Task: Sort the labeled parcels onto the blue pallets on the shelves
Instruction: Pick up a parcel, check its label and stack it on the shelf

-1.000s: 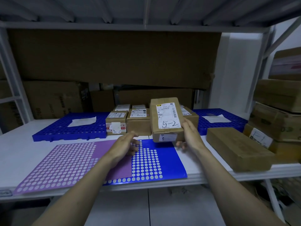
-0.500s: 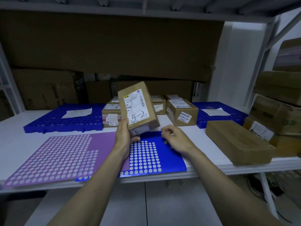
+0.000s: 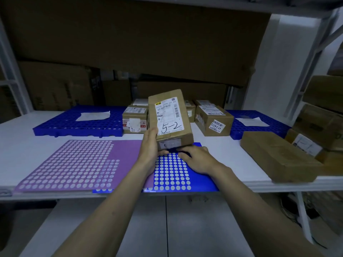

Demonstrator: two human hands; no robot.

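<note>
Head view: left hand grips the parcel marked 5-2 at its lower left corner, fingers curled under the bottom end, thumb on the label face. Parcel is held off the shelf, tilted, long axis running from near the hands up and away toward the back of the shelf, top leaning slightly left. Label faces the camera, "5-2" readable.

Right hand lies just below and to the right of the parcel's lower end, palm down, fingers loosely bent over the blue dotted sheet near the shelf's front edge; it holds nothing. Whether the fingertips touch the parcel's bottom edge, cannot tell.

Key relation: parcel is straight ahead of both hands, over the middle of the shelf. Left hand carries it alone, right hand is nearest its free lower right corner.

Left blue pallet sits toward the back left of the shelf with a white paper slip on it. Right blue pallet sits back right, also with a slip. Both are well apart from the parcel, beyond it. Other labeled parcels stand between the pallets, behind the held one. A plain brown box rests at the shelf's front right corner. Purple dotted sheet lies front left, overlapping the blue one.

Judgement: which pallet 5-2 goes to isn't readable from the slips; either way the move is a forward reach over the sheets.
</note>
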